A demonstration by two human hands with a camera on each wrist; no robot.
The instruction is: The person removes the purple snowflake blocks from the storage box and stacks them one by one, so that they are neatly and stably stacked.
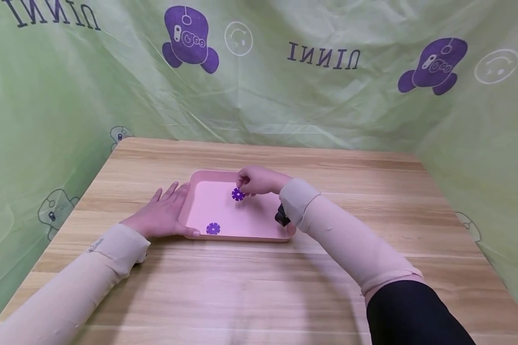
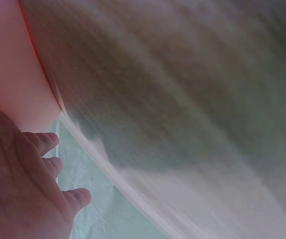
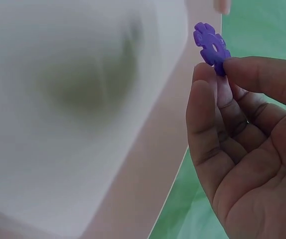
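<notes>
A pink tray (image 1: 224, 211) lies on the table, and one purple snowflake-shaped plastic disc (image 1: 213, 228) rests inside it near the front edge. Above the tray floor, my right hand (image 1: 261, 181) pinches a second purple disc (image 1: 238, 194) between thumb and fingertips. The right wrist view shows this notched disc (image 3: 213, 47) close up, with a hole in its middle. My left hand (image 1: 166, 213) rests against the tray's left side, fingers spread and the thumb along the front left corner. In the left wrist view, part of the left palm (image 2: 18, 184) and several fingertips show.
The wood-grain table (image 1: 250, 292) extends around the tray on all sides. A green printed curtain (image 1: 259, 105) hangs behind the table and along both sides. A small black device (image 1: 282, 216) sits under the right wrist, over the tray's right side.
</notes>
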